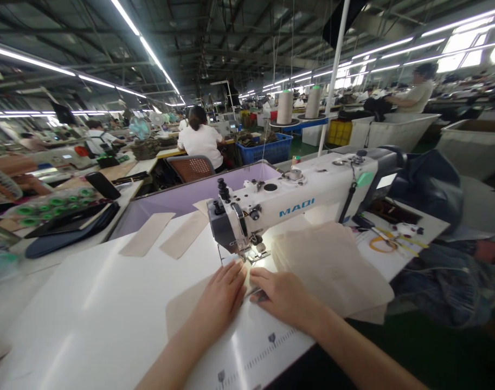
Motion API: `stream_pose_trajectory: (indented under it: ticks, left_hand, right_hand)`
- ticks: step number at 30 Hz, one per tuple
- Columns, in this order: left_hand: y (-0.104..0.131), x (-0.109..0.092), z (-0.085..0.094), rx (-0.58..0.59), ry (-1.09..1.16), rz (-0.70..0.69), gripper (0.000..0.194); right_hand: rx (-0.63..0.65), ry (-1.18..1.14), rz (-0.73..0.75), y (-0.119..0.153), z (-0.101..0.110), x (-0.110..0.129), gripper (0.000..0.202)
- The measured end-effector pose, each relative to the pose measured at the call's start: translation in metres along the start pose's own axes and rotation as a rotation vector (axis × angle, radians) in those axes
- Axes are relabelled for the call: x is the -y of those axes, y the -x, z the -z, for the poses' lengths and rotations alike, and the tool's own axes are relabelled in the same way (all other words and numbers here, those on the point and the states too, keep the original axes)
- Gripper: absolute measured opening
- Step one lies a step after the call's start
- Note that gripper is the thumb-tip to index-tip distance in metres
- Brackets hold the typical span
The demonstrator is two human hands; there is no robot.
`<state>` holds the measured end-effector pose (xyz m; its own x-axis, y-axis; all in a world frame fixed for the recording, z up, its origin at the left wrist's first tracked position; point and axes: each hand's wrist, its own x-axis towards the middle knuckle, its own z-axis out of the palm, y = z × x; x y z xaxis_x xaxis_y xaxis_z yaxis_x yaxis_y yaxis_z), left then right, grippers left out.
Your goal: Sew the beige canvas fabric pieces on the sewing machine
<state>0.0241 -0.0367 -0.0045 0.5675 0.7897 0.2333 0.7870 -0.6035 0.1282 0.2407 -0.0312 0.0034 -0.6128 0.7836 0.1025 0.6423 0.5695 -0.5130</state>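
My left hand [220, 292] lies flat with fingers stretched out on a beige fabric piece [180, 314], just in front of the needle area of a white sewing machine [296, 203]. Beside it, my right hand [283, 292] has thumb and fingers closed on the near edge of the fabric by the presser foot [257, 255]. A lamp lights the spot under the needle. Right of the machine's head, a stack of beige fabric pieces [328, 265] spreads over the table. Two more beige strips, a left strip [147, 235] and a right strip [184, 235], rest behind my left hand.
The white table [96, 309] has ruler marks along its front edge. Scissors with orange handles [382, 244] lie at the right. Thread cones [285, 107] stand behind the machine. A purple-lined bin [166, 197] borders the table's back. A co-worker [200, 138] sits ahead.
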Motion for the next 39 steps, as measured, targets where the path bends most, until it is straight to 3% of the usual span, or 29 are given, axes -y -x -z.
stream_pose_trajectory:
  ticks: [8,18,30,39]
  left_hand:
    - [0.022,-0.023,0.002,0.034,0.038,-0.073,0.046]
    - [0.014,-0.012,0.003,0.026,0.038,-0.059,0.038]
    - [-0.013,0.011,0.012,0.021,0.105,-0.018,0.03]
    - [-0.018,0.022,0.008,-0.017,0.101,0.017,0.033]
  right_hand:
    - [0.041,0.033,0.035,0.016,-0.003,-0.004,0.031]
    - [0.042,0.106,-0.003,0.001,0.003,-0.003,0.021]
    - [-0.008,0.196,-0.044,-0.025,0.004,-0.004,0.019]
    - [-0.044,0.193,-0.062,-0.02,0.0,-0.001,0.012]
